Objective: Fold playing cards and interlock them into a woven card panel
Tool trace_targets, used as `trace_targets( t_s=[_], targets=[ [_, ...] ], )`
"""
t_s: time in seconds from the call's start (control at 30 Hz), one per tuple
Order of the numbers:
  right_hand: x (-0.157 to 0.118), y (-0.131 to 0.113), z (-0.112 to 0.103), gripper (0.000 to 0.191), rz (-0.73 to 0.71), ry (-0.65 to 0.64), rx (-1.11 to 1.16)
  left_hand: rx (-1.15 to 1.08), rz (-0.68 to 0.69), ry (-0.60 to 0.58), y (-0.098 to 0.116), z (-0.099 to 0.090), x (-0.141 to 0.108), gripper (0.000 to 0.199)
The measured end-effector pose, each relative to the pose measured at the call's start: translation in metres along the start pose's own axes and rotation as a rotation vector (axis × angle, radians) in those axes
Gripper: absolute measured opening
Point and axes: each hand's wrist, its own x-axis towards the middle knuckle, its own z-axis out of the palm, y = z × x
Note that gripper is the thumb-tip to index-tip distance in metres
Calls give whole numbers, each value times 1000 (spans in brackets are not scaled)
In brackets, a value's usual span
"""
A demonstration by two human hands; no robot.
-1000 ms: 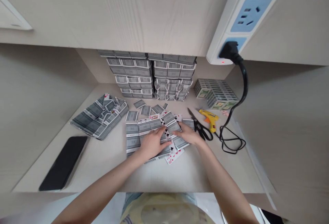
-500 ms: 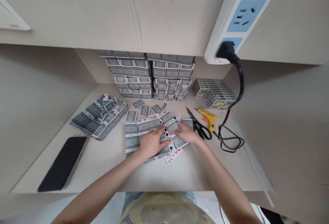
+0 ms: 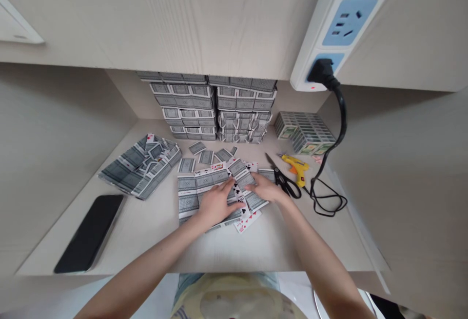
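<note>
A sheet of joined playing cards (image 3: 187, 202), grey backs up, lies on the desk in front of me. My left hand (image 3: 215, 203) rests on its right part with the fingers spread. Just right of it, my right hand (image 3: 263, 187) lies with outstretched fingers on a strip of grey-backed cards (image 3: 243, 177). Between the hands a face-up club card (image 3: 242, 208) shows. A red diamond card (image 3: 248, 222) sticks out below the sheet. What lies under the palms is hidden.
Black scissors (image 3: 287, 182) and a yellow glue gun (image 3: 298, 169) lie at right, with a cord. Behind stand stacked card blocks (image 3: 190, 95) and boxed decks (image 3: 310, 131). At left are a folded card tray (image 3: 127, 165) and a phone (image 3: 89, 233). A power strip (image 3: 341, 31) hangs above.
</note>
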Motion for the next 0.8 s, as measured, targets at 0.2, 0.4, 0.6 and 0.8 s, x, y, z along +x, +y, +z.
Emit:
trace_targets(
  t_s=[0.2,0.4,0.6,0.8],
  targets=[
    [-1,-2,-1,37,-10,-2,30,-13,14,20,1,0,0,78],
    [-2,-2,2,35,1,33,18,-15,-3,10,1,1,0,77],
    [-3,-1,4,32,30,43,46,-18,18,30,-1,3,0,78],
    [-4,-6,3,33,21,45,12,-18,23,38,-1,5,0,80]
  ],
)
